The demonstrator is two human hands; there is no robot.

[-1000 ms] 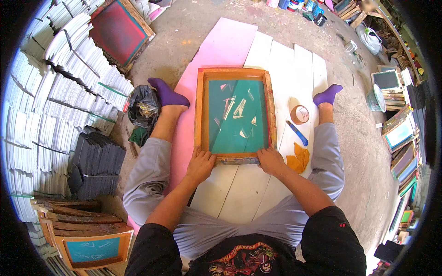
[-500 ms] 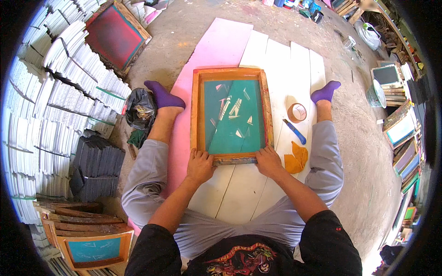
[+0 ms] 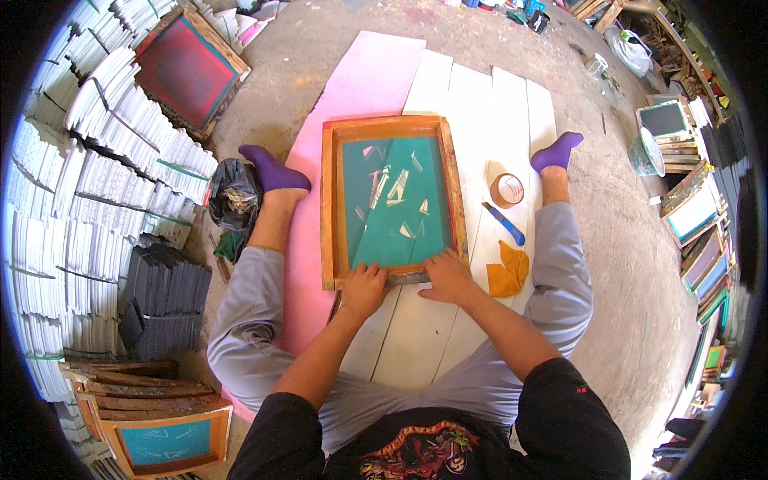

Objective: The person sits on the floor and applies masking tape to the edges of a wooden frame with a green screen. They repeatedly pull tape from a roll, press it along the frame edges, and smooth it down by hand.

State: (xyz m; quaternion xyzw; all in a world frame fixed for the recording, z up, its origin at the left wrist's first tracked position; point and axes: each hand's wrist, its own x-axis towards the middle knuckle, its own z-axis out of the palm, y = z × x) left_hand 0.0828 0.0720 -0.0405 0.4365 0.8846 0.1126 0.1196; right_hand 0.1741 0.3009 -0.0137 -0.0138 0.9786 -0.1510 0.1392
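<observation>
A wooden silk-screen printing frame [image 3: 328, 200] lies on the boards between my legs. Its green mesh [image 3: 408, 232] carries pale, angular see-through shapes. My left hand [image 3: 365, 290] is on the near rail, left of its middle, fingers curled over the wood. Near the right corner, my right hand [image 3: 450, 276] grips the same rail, thumb stretched along its near side. Right of the frame lie a roll of brown tape [image 3: 507, 190], a blue utility knife [image 3: 504, 224] and a folded orange-yellow piece of material [image 3: 508, 270].
White boards [image 3: 468, 104] and a pink board [image 3: 360, 80] lie under the frame. Stacks of white sheets [image 3: 104, 192] line the left, beside a black bag [image 3: 234, 192]. More screens [image 3: 172, 440] stand at lower left, others [image 3: 694, 216] along the right.
My left hand has slid right along the near rail, away from the corner. My right hand has shifted slightly inward. The whole view has moved a little, carrying the scene left.
</observation>
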